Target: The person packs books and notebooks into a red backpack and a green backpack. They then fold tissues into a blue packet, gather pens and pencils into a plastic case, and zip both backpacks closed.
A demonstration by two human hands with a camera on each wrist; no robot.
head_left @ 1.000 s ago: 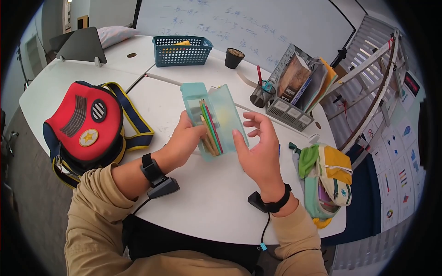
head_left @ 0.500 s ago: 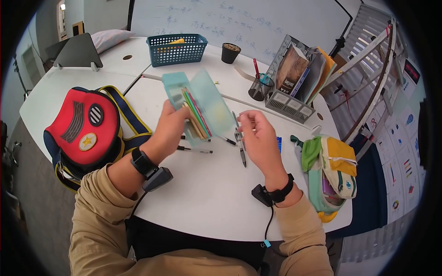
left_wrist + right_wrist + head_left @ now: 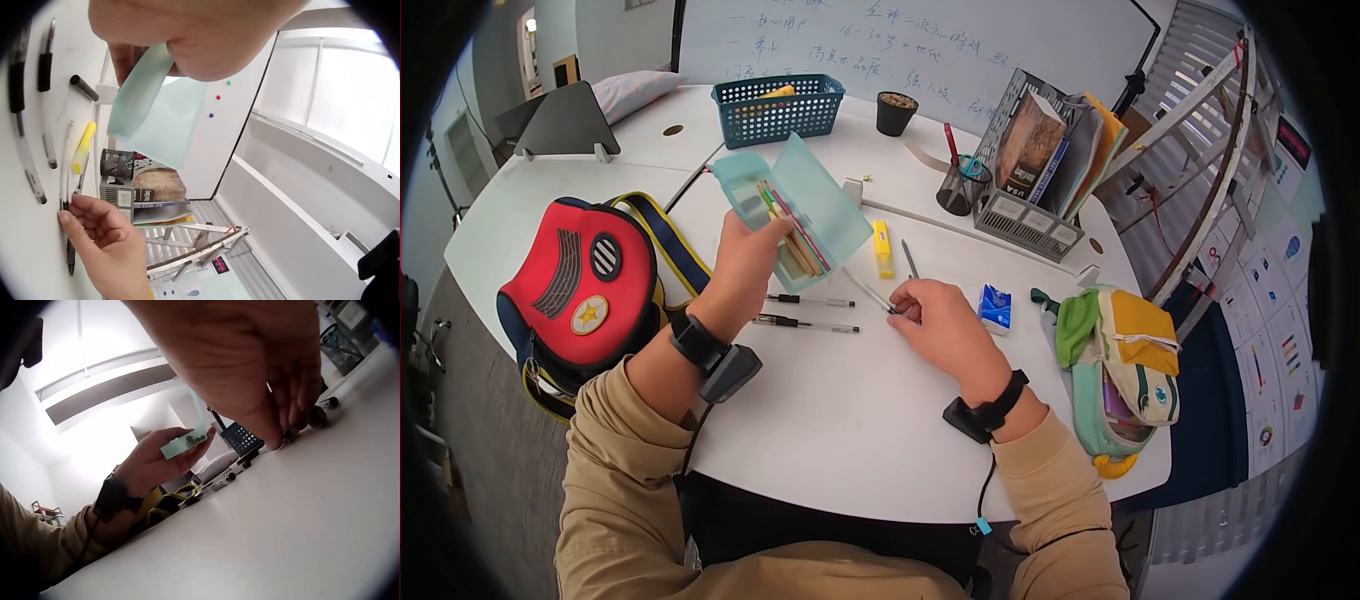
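Observation:
My left hand [image 3: 745, 262] grips an opened, see-through teal pencil case [image 3: 832, 225], raised and tilted over the table. Several pencils [image 3: 795, 232] lie in its tray. Low at the tabletop, my right hand [image 3: 945, 328] pinches a clear-barrelled pen [image 3: 67, 165] between thumb and fingers, its dark end showing past the hand in the left wrist view. Two black-and-clear pens [image 3: 805, 323] rest on the table below the case. A yellow highlighter [image 3: 883, 250] and a slim grey pen [image 3: 909, 258] lie beyond the right hand, and a small blue-and-white packet [image 3: 995, 308] to its right.
A red backpack [image 3: 585, 275] stands at left, and a green, yellow and white bag [image 3: 1118, 375] at right. Along the back are a teal basket [image 3: 778, 112], a small dark pot [image 3: 895, 113], a mesh pen cup [image 3: 962, 188] and a grey file holder [image 3: 1030, 232] with books.
My left hand has carried the pencil case left, away from the right hand. My right hand has come down to the table and taken hold of a pen.

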